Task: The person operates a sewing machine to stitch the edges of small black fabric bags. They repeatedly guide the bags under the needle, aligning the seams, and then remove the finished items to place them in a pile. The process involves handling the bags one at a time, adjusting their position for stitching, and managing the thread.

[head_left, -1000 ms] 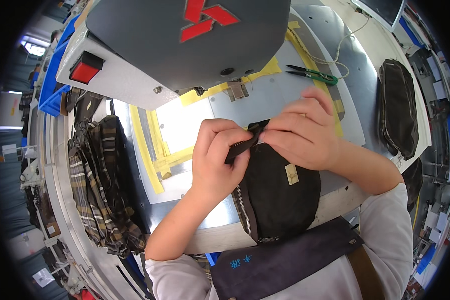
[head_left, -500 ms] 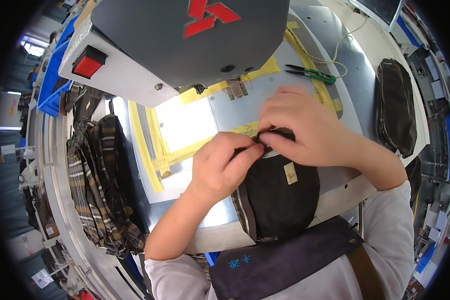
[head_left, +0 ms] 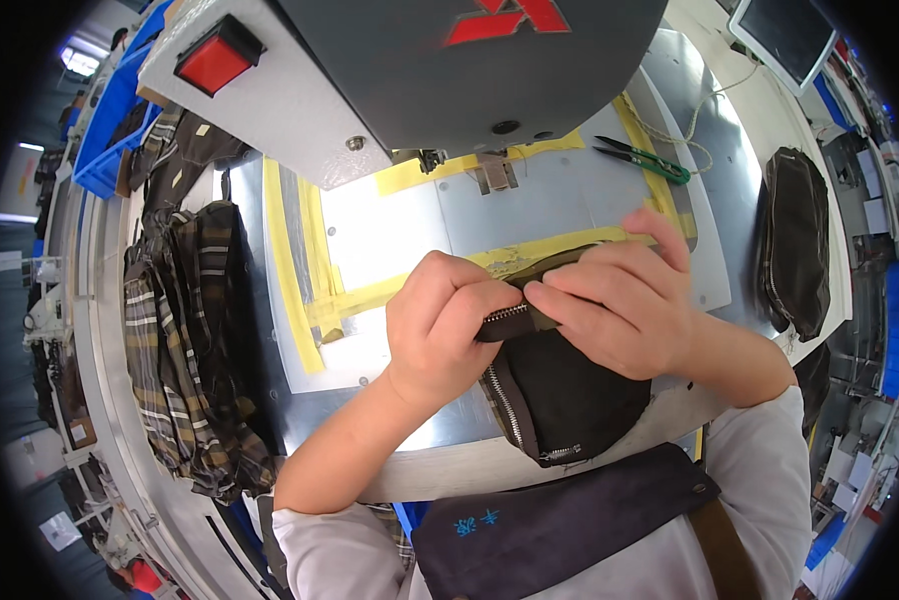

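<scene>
A dark fabric pouch (head_left: 575, 395) with a metal zipper (head_left: 510, 408) lies over the front edge of the work plate. Its far end is lifted and folded up between my hands. My left hand (head_left: 445, 325) pinches the fabric beside a short stretch of zipper teeth. Thumb and fingers of my right hand (head_left: 620, 305) grip the folded edge close by, with one finger raised. The fingertips of both hands nearly meet. What lies inside the fold is hidden.
A large grey sewing machine head (head_left: 470, 80) with a red switch (head_left: 215, 62) overhangs the plate. Yellow tape (head_left: 370, 298) frames the plate. Green-handled thread snips (head_left: 645, 160) lie at the back right. Plaid fabric pieces (head_left: 185, 340) hang at left; another dark pouch (head_left: 798, 245) rests at right.
The pouch's far end has been turned up, showing zipper teeth by my left hand. My right hand has moved slightly down and right. The whole view has shifted a little.
</scene>
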Available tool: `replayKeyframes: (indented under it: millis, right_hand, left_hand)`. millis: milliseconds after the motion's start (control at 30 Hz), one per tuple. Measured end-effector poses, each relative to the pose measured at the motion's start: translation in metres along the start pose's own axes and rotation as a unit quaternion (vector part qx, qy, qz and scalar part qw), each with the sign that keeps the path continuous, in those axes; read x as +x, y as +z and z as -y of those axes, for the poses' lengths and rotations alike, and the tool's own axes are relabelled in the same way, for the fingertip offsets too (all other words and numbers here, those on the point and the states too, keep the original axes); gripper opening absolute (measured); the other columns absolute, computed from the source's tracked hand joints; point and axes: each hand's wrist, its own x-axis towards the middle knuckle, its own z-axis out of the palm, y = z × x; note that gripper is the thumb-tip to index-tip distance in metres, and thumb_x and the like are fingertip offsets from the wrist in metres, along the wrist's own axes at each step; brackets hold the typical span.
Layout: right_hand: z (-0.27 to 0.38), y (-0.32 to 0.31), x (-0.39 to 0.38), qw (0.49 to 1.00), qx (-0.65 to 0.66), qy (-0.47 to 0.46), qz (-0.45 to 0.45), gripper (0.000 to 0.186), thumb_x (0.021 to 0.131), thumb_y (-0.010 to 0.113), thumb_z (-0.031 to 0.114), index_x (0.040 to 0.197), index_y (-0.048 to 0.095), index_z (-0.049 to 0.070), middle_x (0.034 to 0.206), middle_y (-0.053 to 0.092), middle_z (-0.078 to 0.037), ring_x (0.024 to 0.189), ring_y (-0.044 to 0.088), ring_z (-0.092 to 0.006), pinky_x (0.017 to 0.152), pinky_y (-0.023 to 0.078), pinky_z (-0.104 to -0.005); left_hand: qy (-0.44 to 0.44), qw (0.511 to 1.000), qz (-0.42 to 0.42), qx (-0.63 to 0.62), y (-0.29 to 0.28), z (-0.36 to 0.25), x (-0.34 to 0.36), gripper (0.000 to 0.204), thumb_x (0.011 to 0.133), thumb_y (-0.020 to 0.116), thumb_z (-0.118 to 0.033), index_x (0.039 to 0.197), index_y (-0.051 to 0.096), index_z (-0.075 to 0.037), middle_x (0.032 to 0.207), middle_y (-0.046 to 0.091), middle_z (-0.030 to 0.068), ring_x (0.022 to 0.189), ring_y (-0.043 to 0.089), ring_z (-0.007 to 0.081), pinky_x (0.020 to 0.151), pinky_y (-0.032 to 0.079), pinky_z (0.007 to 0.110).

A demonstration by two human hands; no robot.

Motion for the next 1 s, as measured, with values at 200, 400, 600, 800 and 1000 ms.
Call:
replayKeyframes:
  millis: [200,400,600,800,1000]
  right_hand:
    - [-0.002,0.001,-0.005,1.000,0.003,-0.027,-0.008,0.028,0.063,0.072,0.011,0.091,0.071,0.014,0.087,0.061,0.004,0.067,0.056,-0.0130,0.090,0.039,-0.0421]
    - [-0.003,0.002,-0.006,0.999,0.009,-0.039,-0.018,0.020,0.066,0.073,0.011,0.084,0.068,0.014,0.082,0.061,0.004,0.067,0.055,-0.0131,0.091,0.038,-0.0426]
    - [-0.002,0.003,0.000,1.000,0.026,-0.005,-0.002,0.011,0.071,0.068,0.012,0.081,0.066,0.011,0.080,0.057,0.003,0.072,0.056,-0.0136,0.085,0.044,-0.0412]
    - [-0.004,0.006,-0.002,0.997,0.051,-0.004,0.058,0.020,0.069,0.075,0.015,0.086,0.066,0.012,0.080,0.060,0.002,0.072,0.057,-0.0170,0.094,0.038,-0.0473]
    - [-0.017,0.002,0.006,0.964,0.165,0.131,0.162,0.023,0.073,0.075,0.020,0.090,0.063,0.008,0.079,0.060,-0.003,0.074,0.057,-0.0223,0.099,0.037,-0.0457]
  left_hand:
    - [0.022,1.000,-0.009,-0.017,0.001,0.003,0.001,0.029,0.055,0.075,-0.001,0.079,0.060,-0.007,0.081,0.061,0.0052,0.065,0.059,0.0195,0.050,0.046,0.028]
    - [0.034,0.998,0.039,-0.027,-0.002,0.004,0.001,0.029,0.057,0.073,0.000,0.081,0.057,-0.006,0.086,0.067,0.0050,0.065,0.064,0.0193,0.052,0.049,0.027]
    - [-0.003,0.994,0.108,-0.018,-0.004,0.001,0.001,0.033,0.058,0.071,0.004,0.087,0.057,-0.005,0.083,0.066,0.0052,0.065,0.064,0.0220,0.052,0.049,0.029]
    - [-0.107,0.980,0.165,-0.023,-0.006,0.000,0.005,0.030,0.061,0.070,0.005,0.088,0.063,-0.006,0.081,0.065,0.0075,0.066,0.064,0.0251,0.055,0.050,0.031]
    - [-0.326,0.906,0.225,-0.150,-0.009,-0.002,0.017,0.015,0.075,0.074,-0.004,0.083,0.063,0.000,0.078,0.065,0.0124,0.067,0.064,0.0249,0.063,0.050,0.031]
